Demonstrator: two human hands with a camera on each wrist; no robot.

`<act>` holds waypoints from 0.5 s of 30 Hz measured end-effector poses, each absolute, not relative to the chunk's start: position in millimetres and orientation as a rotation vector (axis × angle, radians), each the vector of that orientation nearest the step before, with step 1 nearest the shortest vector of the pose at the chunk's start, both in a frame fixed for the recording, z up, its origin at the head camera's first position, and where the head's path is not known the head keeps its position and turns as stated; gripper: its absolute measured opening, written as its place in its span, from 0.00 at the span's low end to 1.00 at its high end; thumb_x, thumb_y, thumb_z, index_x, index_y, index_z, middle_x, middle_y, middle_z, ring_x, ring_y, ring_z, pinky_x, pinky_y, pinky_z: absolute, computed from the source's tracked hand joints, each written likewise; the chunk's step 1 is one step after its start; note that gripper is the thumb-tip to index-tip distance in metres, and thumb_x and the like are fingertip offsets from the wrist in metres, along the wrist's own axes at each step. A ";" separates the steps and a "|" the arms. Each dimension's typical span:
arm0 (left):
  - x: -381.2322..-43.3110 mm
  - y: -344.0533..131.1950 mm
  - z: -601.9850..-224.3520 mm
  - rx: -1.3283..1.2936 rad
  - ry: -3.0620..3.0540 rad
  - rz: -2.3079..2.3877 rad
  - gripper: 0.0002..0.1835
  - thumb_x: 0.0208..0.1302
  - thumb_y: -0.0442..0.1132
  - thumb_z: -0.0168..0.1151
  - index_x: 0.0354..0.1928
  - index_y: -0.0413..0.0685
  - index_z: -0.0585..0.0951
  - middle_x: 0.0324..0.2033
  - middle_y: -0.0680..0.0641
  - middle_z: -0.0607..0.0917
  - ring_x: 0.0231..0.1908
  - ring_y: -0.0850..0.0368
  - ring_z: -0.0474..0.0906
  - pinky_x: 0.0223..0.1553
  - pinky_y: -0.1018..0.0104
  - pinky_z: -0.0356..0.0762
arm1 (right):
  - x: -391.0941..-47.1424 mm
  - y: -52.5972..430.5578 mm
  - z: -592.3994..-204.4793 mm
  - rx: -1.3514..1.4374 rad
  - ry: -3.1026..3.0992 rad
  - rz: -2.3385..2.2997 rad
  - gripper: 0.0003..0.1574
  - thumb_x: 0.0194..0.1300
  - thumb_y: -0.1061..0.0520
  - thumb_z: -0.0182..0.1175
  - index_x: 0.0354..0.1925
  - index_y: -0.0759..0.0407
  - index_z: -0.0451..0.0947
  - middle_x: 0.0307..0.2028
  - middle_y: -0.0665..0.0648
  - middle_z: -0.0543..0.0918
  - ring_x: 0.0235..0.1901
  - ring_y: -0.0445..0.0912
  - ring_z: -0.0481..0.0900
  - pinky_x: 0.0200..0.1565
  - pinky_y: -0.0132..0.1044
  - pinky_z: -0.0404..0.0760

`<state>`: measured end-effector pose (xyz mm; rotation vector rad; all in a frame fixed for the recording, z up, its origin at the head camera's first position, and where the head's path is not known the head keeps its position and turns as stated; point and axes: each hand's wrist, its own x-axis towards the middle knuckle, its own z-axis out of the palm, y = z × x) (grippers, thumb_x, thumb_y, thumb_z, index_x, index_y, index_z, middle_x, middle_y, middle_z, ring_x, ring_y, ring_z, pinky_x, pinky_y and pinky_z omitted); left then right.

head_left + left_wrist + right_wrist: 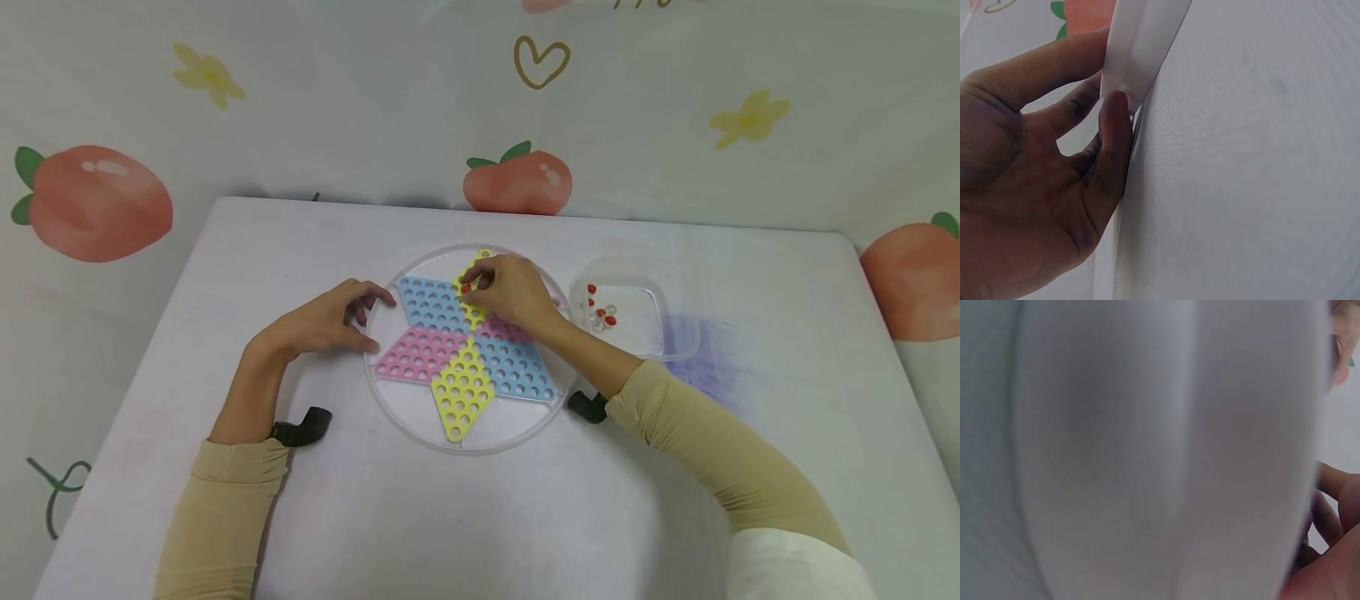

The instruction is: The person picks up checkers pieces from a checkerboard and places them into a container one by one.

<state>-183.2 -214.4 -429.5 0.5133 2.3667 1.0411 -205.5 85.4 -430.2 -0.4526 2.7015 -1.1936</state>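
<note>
A round Chinese checkers board [416, 423] with a star of yellow, pink and blue holed points lies on the table. My left hand [330, 321] holds its left rim, thumb and fingertips at the edge; in the left wrist view the digits bend against the white rim [1141, 47]. Over the far yellow point, my right hand [513, 292] pinches a small red marble [467, 288] between thumb and forefinger. That hand and forearm hide part of the board's right side. A pale blurred surface [1166, 450] covers most of the right wrist view.
Right of the board stands a clear plastic box [678, 354] with several red and clear marbles [602, 314]. A purple stain [705, 358] marks the white table [450, 533] beside it. Black wrist-camera mounts [303, 427] stick out at both wrists. A fruit-printed backdrop hangs behind.
</note>
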 end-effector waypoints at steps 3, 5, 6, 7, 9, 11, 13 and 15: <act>-183.7 -214.5 -430.6 0.507 2.363 1.041 0.33 0.50 0.34 0.77 0.60 0.46 0.75 0.46 0.42 0.69 0.45 0.50 0.67 0.46 0.64 0.69 | -205.8 86.4 -429.0 -0.415 2.683 -1.202 0.11 0.56 0.54 0.73 0.39 0.54 0.88 0.29 0.51 0.82 0.32 0.43 0.76 0.38 0.35 0.71; -184.0 -214.5 -430.5 0.502 2.362 1.036 0.33 0.50 0.34 0.77 0.61 0.46 0.75 0.46 0.42 0.69 0.46 0.50 0.67 0.47 0.63 0.69 | -206.4 87.6 -427.9 -0.380 2.665 -1.210 0.11 0.56 0.54 0.73 0.38 0.53 0.88 0.29 0.50 0.82 0.32 0.43 0.76 0.38 0.35 0.71; -184.1 -214.4 -430.4 0.499 2.361 1.034 0.33 0.51 0.34 0.77 0.61 0.46 0.75 0.46 0.42 0.69 0.46 0.50 0.67 0.47 0.63 0.69 | -206.8 88.4 -427.4 -0.362 2.651 -1.218 0.11 0.56 0.54 0.73 0.39 0.53 0.88 0.29 0.51 0.82 0.32 0.43 0.76 0.37 0.34 0.71; -184.1 -214.4 -430.3 0.495 2.361 1.030 0.33 0.51 0.33 0.77 0.61 0.47 0.75 0.46 0.42 0.69 0.46 0.50 0.66 0.47 0.62 0.69 | -207.2 89.2 -427.0 -0.349 2.640 -1.223 0.11 0.56 0.54 0.73 0.39 0.53 0.88 0.29 0.51 0.82 0.32 0.43 0.76 0.37 0.34 0.72; -184.1 -214.6 -430.1 0.488 2.363 1.024 0.34 0.50 0.34 0.77 0.61 0.47 0.75 0.46 0.42 0.69 0.46 0.50 0.66 0.47 0.62 0.69 | -207.4 91.0 -425.6 -0.334 2.623 -1.227 0.11 0.56 0.53 0.73 0.40 0.52 0.88 0.30 0.50 0.82 0.32 0.43 0.77 0.38 0.35 0.72; -183.8 -214.3 -429.4 0.485 2.362 1.027 0.34 0.50 0.33 0.77 0.61 0.46 0.75 0.47 0.42 0.69 0.46 0.50 0.66 0.47 0.62 0.69 | -206.9 93.3 -424.0 -0.337 2.609 -1.223 0.11 0.58 0.52 0.72 0.41 0.51 0.87 0.31 0.50 0.82 0.33 0.44 0.77 0.38 0.35 0.73; -183.4 -214.2 -428.7 0.483 2.358 1.039 0.34 0.50 0.33 0.78 0.60 0.46 0.75 0.47 0.42 0.69 0.46 0.50 0.66 0.47 0.63 0.69 | -205.9 95.8 -421.9 -0.344 2.591 -1.229 0.12 0.58 0.52 0.72 0.41 0.51 0.87 0.31 0.50 0.82 0.34 0.44 0.77 0.38 0.35 0.73; -183.0 -214.1 -427.7 0.483 2.351 1.052 0.35 0.49 0.33 0.78 0.61 0.45 0.74 0.47 0.42 0.70 0.46 0.50 0.66 0.47 0.62 0.68 | -204.8 98.5 -419.6 -0.356 2.574 -1.239 0.12 0.59 0.52 0.72 0.41 0.51 0.87 0.31 0.51 0.82 0.34 0.45 0.78 0.37 0.36 0.74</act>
